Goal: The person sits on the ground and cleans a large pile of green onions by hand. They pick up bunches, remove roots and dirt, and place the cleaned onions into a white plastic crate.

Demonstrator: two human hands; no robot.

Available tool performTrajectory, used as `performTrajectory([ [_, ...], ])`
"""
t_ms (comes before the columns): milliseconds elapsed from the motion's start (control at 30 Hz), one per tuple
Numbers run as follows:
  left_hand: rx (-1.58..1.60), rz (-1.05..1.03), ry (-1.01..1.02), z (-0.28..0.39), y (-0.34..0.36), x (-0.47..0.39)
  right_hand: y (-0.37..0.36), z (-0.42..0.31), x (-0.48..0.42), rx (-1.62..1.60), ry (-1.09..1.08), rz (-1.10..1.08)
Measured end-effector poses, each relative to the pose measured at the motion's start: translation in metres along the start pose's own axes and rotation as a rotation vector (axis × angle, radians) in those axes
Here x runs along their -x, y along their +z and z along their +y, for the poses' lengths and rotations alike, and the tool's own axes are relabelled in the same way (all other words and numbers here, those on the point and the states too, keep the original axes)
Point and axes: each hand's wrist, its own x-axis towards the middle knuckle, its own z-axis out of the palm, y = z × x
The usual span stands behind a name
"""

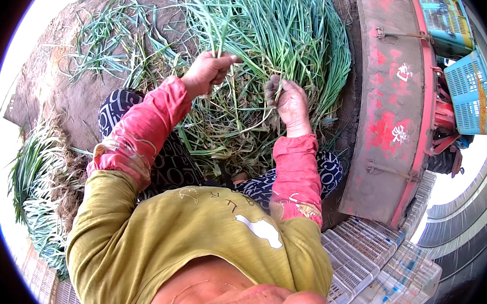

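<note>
Closed around a few long green stalks, apparently green onions point(217, 31), my left hand point(212, 69) is above the near left side of a large heap of the same plants point(277, 26). My right hand point(287, 100) is palm up with curled fingers at the heap's root ends, and a thin pale stem or leaf point(262, 121) passes by its fingertips. Whether those fingers pinch it is unclear. Stripped leaves and dry trimmings point(230, 140) lie beneath and between both hands. Bundled green onions with brown roots point(42, 187) lie in a stack at the far left.
Loose green leaves point(113, 46) are scattered on the soil at upper left. A worn red metal machine panel point(386, 104) stands along the right side. Blue plastic crates point(470, 93) sit beyond it. White plastic crates point(356, 254) are at lower right, behind the person.
</note>
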Motion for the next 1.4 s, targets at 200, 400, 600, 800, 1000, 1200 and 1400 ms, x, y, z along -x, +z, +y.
performTrajectory([
  [200,-0.17,-0.042,-0.07,-0.007,0.009,0.005,0.06,0.034,-0.003,0.095,0.17,-0.157],
  [400,-0.122,0.038,-0.067,0.0,-0.005,0.003,0.07,0.046,0.002,0.175,0.054,-0.041],
  [600,-0.217,0.07,-0.039,0.001,-0.005,0.004,0.067,0.053,0.0,0.301,0.081,-0.067],
  [800,-0.164,0.312,0.104,0.026,-0.025,-0.001,0.029,0.071,0.025,0.488,0.179,0.029],
  [1000,-0.187,0.402,0.162,0.026,-0.044,-0.002,0.013,0.095,0.056,0.676,0.321,-0.133],
  [1200,-0.233,0.396,0.135,0.04,-0.05,0.004,0.003,0.096,0.063,1.831,0.124,-0.089],
  [1400,-0.163,0.263,0.078,0.032,-0.043,-0.001,0.081,0.09,0.006,0.92,-0.198,0.069],
])
